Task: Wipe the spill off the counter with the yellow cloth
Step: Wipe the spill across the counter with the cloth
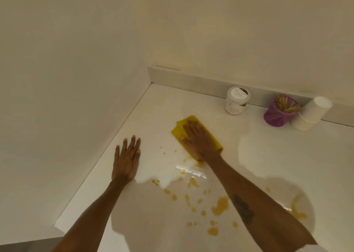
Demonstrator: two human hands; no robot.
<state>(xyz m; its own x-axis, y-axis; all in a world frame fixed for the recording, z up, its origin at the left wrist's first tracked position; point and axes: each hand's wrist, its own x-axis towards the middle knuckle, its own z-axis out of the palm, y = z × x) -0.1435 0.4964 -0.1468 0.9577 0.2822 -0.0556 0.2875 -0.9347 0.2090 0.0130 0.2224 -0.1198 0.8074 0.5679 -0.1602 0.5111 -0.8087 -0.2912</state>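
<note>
A folded yellow cloth (pixel 179 130) lies flat on the white counter (pixel 277 156). My right hand (pixel 199 139) presses on top of it, palm down, fingers together and pointing away from me. The spill (pixel 220 205) is a scatter of amber drops and puddles on the counter nearer to me than the cloth, with a wet shiny streak (pixel 190 171) just below the cloth and another puddle (pixel 297 209) at the right. My left hand (pixel 126 158) rests flat on the counter to the cloth's left, fingers spread, holding nothing.
Against the back ledge stand a white lidded tub (pixel 237 102), a purple cup (pixel 277 115) with wooden sticks, and a stack of white paper cups (pixel 312 113) lying tilted. Walls close the counter at the left and back. The counter's left front corner (pixel 57 226) is near me.
</note>
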